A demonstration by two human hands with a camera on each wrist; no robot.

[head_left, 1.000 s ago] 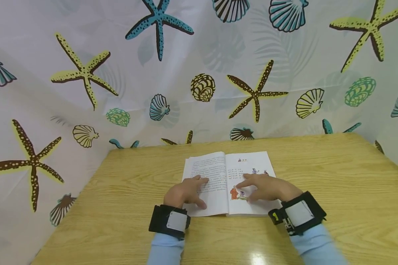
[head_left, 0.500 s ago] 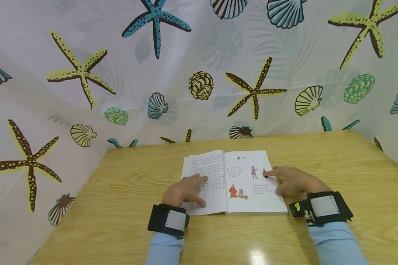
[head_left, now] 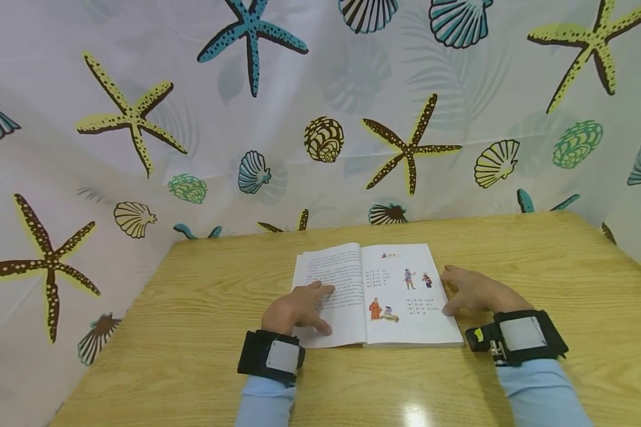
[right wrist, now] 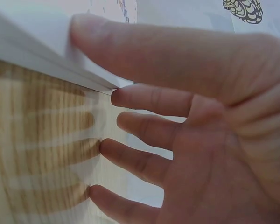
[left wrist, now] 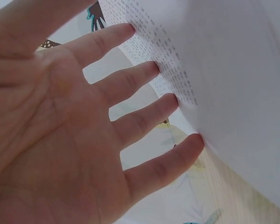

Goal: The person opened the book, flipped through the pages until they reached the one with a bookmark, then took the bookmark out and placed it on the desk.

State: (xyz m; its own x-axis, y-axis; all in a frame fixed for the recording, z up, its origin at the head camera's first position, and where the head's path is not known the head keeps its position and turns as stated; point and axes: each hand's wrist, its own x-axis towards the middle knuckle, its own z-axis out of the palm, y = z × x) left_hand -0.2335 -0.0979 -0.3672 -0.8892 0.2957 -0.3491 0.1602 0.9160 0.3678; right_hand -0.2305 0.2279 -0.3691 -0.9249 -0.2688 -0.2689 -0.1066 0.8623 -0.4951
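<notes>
An open book [head_left: 347, 332] lies on the table, lines of print on its left page and small coloured figures with text on its right page. My left hand [head_left: 296, 307] rests on the left page with fingers spread; in the left wrist view its fingertips [left wrist: 194, 142] press on the paper. At the book's right edge is my right hand [head_left: 475, 290]. The right wrist view shows its thumb [right wrist: 91, 35] on the page near the edge, the index fingertip right at the edge of the pages, and the lower fingertips at the tabletop.
The wooden table [head_left: 213, 284] surrounds the book. A white cloth [head_left: 320, 77] printed with starfish and shells hangs behind it and along the sides. Both wrists wear black straps [head_left: 531, 338].
My right hand has slid right, off the right page to its edge, uncovering the figures; its index finger has since left the small figure. The left hand stays in place.
</notes>
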